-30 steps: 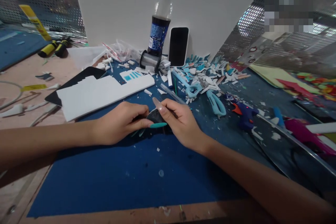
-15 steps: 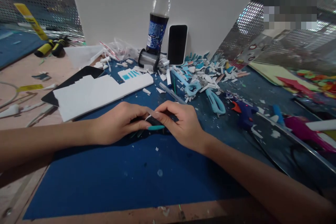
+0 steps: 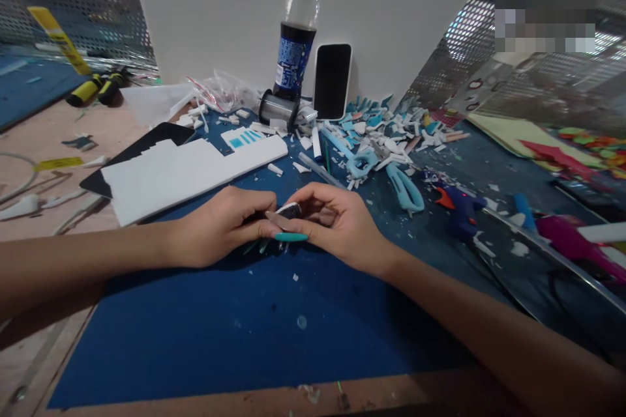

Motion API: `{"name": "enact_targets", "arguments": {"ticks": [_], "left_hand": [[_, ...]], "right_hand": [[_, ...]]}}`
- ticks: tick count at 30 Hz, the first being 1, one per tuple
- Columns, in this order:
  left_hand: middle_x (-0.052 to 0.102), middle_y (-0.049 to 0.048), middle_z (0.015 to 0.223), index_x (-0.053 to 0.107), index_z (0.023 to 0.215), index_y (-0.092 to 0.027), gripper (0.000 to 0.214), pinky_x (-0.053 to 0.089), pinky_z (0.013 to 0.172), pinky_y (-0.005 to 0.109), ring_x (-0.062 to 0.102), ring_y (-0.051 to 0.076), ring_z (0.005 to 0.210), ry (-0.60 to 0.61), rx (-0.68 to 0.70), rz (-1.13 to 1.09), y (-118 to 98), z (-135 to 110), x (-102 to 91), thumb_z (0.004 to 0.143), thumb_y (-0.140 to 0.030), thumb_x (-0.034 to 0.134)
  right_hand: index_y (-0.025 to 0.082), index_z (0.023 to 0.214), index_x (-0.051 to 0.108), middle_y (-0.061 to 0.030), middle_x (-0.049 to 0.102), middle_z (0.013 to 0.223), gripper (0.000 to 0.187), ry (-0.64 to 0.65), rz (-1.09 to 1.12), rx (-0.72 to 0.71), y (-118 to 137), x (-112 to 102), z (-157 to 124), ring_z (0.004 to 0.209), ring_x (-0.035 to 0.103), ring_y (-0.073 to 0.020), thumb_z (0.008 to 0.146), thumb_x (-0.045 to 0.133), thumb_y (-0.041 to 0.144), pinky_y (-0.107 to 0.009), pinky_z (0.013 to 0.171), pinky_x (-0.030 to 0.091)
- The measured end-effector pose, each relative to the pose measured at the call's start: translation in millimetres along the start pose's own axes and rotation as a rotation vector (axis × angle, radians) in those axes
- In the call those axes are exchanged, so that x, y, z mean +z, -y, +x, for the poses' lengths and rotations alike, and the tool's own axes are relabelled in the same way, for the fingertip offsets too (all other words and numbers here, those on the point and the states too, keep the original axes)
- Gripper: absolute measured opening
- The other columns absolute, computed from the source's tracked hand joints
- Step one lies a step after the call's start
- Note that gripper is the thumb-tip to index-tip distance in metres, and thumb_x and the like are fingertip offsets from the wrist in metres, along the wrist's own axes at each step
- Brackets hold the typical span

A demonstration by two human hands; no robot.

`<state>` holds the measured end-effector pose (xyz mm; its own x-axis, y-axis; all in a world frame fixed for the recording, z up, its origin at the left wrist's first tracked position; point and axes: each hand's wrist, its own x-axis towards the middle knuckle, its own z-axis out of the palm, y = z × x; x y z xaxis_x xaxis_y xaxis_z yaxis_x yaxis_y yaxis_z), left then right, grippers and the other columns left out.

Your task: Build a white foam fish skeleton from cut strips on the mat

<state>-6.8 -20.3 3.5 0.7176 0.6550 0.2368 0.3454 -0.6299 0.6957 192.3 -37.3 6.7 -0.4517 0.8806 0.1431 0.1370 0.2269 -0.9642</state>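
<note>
My left hand (image 3: pixel 227 225) and my right hand (image 3: pixel 345 228) meet over the blue mat (image 3: pixel 235 339), fingers closed around a small dark-and-white piece (image 3: pixel 290 210). A thin teal strip (image 3: pixel 291 236) shows along its near side; I cannot tell whether the two are joined. The left thumb and forefinger pinch the left end. At the right end, my right thumb presses from the near side while the other fingers curl behind. Much of the piece is hidden by my fingers. Thin strips poke out beneath the left hand.
White foam board (image 3: pixel 190 172) lies over a black tablet-like slab (image 3: pixel 141 143). Behind are a cola bottle (image 3: pixel 293 55), a spool (image 3: pixel 276 111), a phone (image 3: pixel 332 81) and scattered scraps (image 3: pixel 386 133). Light-blue scissors (image 3: pixel 405 189) and a blue glue gun (image 3: pixel 460 212) lie right.
My right fingers have lifted and opened a little around the piece, so more of its dark-and-white surface shows. The left hand has barely moved. The view has shifted slightly.
</note>
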Motion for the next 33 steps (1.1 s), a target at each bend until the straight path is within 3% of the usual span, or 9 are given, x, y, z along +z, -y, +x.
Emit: {"name": "enact_targets", "arguments": {"ticks": [7, 12, 21, 29, 33], "left_hand": [[0.038, -0.0068, 0.054, 0.04, 0.063, -0.017, 0.035, 0.027, 0.045, 0.016, 0.034, 0.006, 0.049, 0.004, -0.042, -0.024, 3.4, 0.0, 1.6, 0.092, -0.034, 0.048], [0.04, -0.007, 0.055, 0.042, 0.063, -0.016, 0.032, 0.028, 0.045, 0.015, 0.035, 0.005, 0.049, 0.018, -0.053, -0.047, 2.7, 0.9, 1.7, 0.091, -0.031, 0.049], [0.043, -0.0072, 0.057, 0.045, 0.068, -0.016, 0.027, 0.029, 0.046, 0.015, 0.036, 0.005, 0.048, 0.02, 0.126, 0.026, 5.0, 0.1, 2.8, 0.092, -0.027, 0.05], [0.051, -0.0014, 0.068, 0.054, 0.084, -0.016, 0.024, 0.036, 0.058, 0.018, 0.046, 0.009, 0.061, -0.098, 0.315, 0.226, 3.9, -4.1, 2.8, 0.097, -0.028, 0.039], [0.051, -0.0004, 0.064, 0.051, 0.074, -0.015, 0.028, 0.035, 0.058, 0.022, 0.043, 0.011, 0.06, -0.124, 0.369, 0.372, 3.8, -4.0, 3.9, 0.097, -0.023, 0.037]], "right_hand": [[0.016, 0.072, 0.055, 0.006, 0.047, 0.059, 0.027, -0.003, 0.035, 0.001, -2.1, 1.3, 0.2, 0.05, 0.042, -0.005, 0.074, 0.072, 0.038, -0.019, 0.045, 0.035], [0.017, 0.072, 0.056, 0.0045, 0.052, 0.061, 0.022, 0.021, 0.054, -0.017, -4.4, -0.1, 0.3, 0.051, 0.046, -0.006, 0.077, 0.07, 0.034, -0.019, 0.046, 0.038], [0.016, 0.068, 0.057, 0.0055, 0.048, 0.057, 0.022, 0.033, 0.058, 0.006, -1.0, 2.2, -1.4, 0.047, 0.041, -0.0046, 0.079, 0.069, 0.032, -0.018, 0.042, 0.034], [0.018, 0.056, 0.044, 0.0065, 0.041, 0.052, 0.042, 0.037, 0.111, 0.026, -2.5, 3.9, 1.1, 0.045, 0.038, -0.0044, 0.074, 0.07, 0.045, -0.019, 0.041, 0.032], [0.018, 0.056, 0.042, 0.0064, 0.035, 0.053, 0.043, 0.02, 0.007, 0.01, -1.8, 3.7, -2.0, 0.049, 0.035, -0.0055, 0.075, 0.07, 0.044, -0.02, 0.043, 0.029]]}}
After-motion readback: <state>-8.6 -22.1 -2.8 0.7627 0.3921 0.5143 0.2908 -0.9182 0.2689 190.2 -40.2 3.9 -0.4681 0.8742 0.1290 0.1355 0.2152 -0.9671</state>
